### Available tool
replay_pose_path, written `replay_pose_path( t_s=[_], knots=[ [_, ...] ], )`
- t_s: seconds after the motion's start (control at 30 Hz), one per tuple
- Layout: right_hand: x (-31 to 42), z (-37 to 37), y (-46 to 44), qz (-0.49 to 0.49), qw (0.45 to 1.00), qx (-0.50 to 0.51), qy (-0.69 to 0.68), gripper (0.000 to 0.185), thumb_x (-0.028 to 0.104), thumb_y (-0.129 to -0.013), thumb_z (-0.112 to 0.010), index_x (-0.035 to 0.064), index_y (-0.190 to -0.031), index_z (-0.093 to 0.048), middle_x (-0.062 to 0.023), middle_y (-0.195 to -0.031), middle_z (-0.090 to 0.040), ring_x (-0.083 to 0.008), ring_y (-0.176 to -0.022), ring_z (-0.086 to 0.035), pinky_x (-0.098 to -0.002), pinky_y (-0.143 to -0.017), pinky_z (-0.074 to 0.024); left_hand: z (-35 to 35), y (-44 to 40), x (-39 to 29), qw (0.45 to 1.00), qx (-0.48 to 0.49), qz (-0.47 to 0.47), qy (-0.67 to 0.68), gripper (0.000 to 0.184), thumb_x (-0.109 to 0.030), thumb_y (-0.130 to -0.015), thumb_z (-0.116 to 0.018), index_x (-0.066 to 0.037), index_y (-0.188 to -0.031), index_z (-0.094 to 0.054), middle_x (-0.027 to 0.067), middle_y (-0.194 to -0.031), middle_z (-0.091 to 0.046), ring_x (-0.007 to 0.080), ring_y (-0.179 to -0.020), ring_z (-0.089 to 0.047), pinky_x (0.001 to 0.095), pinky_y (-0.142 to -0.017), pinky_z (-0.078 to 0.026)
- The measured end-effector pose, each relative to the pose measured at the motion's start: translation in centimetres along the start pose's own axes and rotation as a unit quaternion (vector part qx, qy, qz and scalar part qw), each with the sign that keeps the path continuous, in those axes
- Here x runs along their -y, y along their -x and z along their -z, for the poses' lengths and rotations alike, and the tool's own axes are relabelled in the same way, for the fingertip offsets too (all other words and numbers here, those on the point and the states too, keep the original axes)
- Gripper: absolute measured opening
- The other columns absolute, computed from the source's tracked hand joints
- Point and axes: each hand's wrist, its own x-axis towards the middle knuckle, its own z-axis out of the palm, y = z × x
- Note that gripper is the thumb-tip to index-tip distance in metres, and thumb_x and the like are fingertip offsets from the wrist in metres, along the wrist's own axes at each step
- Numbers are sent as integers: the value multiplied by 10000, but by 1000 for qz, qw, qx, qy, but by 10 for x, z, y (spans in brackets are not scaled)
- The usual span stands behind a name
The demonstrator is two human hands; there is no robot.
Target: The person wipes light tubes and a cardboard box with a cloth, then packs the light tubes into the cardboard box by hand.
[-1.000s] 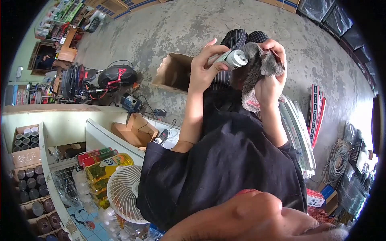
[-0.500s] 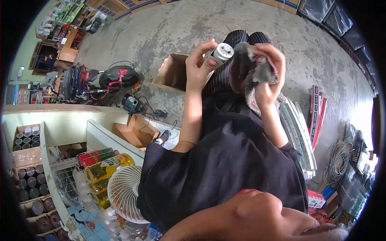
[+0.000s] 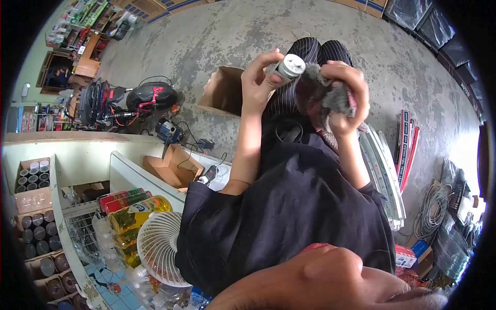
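Observation:
My left hand [image 3: 260,77] is wrapped round a short white cylinder [image 3: 292,66], its thumb and fingers gripping the sides. The round end of the cylinder faces up and has dark marks on it. Beside it, my right hand [image 3: 350,93] is closed on a grey, fuzzy rag [image 3: 336,98] with reddish patches. The rag is bunched in the fingers and a part hangs below the hand. One edge of the rag comes close to the cylinder; whether they touch I cannot tell. Both hands are above my lap, over dark striped trousers [image 3: 283,101].
An open cardboard box [image 3: 219,93] stands on the floor at the left of my legs. Nearby are a motorbike [image 3: 150,98], a small machine with a cord [image 3: 169,130], a white fan [image 3: 160,248], yellow bottles [image 3: 137,214] and boxed cans [image 3: 39,235]. Long white strips [image 3: 383,170] lie at the right.
My left hand and the cylinder have moved slightly to the right. My right hand has dropped a little with the rag, whose upper edge has shifted.

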Motion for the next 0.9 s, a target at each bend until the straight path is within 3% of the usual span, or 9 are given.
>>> replay_pose_path(
  t_s=[0.03, 0.17, 0.23, 0.3, 0.5, 0.63, 0.77, 0.83, 0.9],
  knots=[
    [-1, 1, 1, -22, 999, -21, -39, 428, -17, -642, -456, -45, -1052, -578, -145, -978, -630, -248, -921, -598, -336, -853, -462, 0, 1, 0, 999, -28, 30, 27, 703, -507, -751, -690, 55, -1145, -534, 104, -1045, -622, 215, -931, -633, 314, -810, -494],
    [11, -7, -4, -126, 987, -80, -51, 416, -87, -733, -402, -46, -1122, -543, -154, -1059, -605, -224, -971, -603, -318, -908, -442, 3, 2, -3, 999, -29, 39, 25, 715, -522, -747, -686, 50, -1148, -534, 103, -1047, -617, 208, -928, -630, 313, -820, -488],
    [19, -12, -7, -139, 989, -14, -46, 455, -96, -717, -407, -41, -1152, -532, -149, -1105, -593, -236, -1013, -598, -323, -935, -433, 2, 1, -3, 999, -15, 19, 23, 656, -469, -754, -707, 41, -1136, -553, 101, -1090, -595, 179, -957, -600, 281, -794, -488],
    [16, -13, -10, -111, 992, 66, -12, 531, -122, -649, -446, -23, -1160, -548, -152, -1103, -601, -241, -1017, -595, -322, -925, -439, 3, 0, -2, 1000, 1, -1, 22, 598, -416, -761, -727, 32, -1124, -572, 98, -1134, -574, 149, -987, -570, 248, -769, -488],
    [11, -19, -17, -57, 995, 77, 25, 554, -118, -630, -398, -13, -1149, -560, -139, -1044, -613, -244, -992, -598, -315, -918, -438, 1, 1, -6, 998, -35, 19, 52, 596, -424, -769, -720, 25, -1130, -567, 81, -1096, -595, 132, -945, -584, 247, -785, -481],
    [17, -13, -5, -174, 980, -41, -83, 553, -112, -656, -298, -45, -1161, -513, -152, -1092, -600, -215, -976, -599, -305, -931, -426, 3, 1, 1, 999, -35, 15, -2, 654, -485, -780, -687, 39, -1139, -532, 80, -1047, -614, 144, -959, -588, 269, -857, -444],
    [27, -14, 5, -112, 993, -45, -15, 484, -138, -690, -395, -42, -1149, -516, -155, -1090, -617, -231, -978, -586, -320, -918, -436, 0, 0, -2, 998, -36, 36, 35, 623, -462, -792, -685, 37, -1134, -533, 84, -1048, -613, 155, -973, -579, 274, -861, -448],
    [34, -12, -1, -80, 988, 72, 115, 545, -100, -675, -575, 28, -1204, -535, -96, -1127, -620, -245, -860, -578, -322, -800, -473, -5, 0, -4, 996, -56, 19, 65, 467, -267, -791, -739, 13, -1120, -561, 50, -1032, -594, 127, -906, -592, 253, -772, -502],
    [38, -18, -2, -125, 975, 119, 142, 639, -119, -616, -577, 56, -1229, -534, -84, -1147, -612, -257, -821, -566, -315, -751, -483, -11, 0, -5, 997, -59, 4, 48, 446, -241, -792, -739, 13, -1114, -562, 46, -1018, -589, 128, -928, -583, 262, -785, -506]
  ],
)
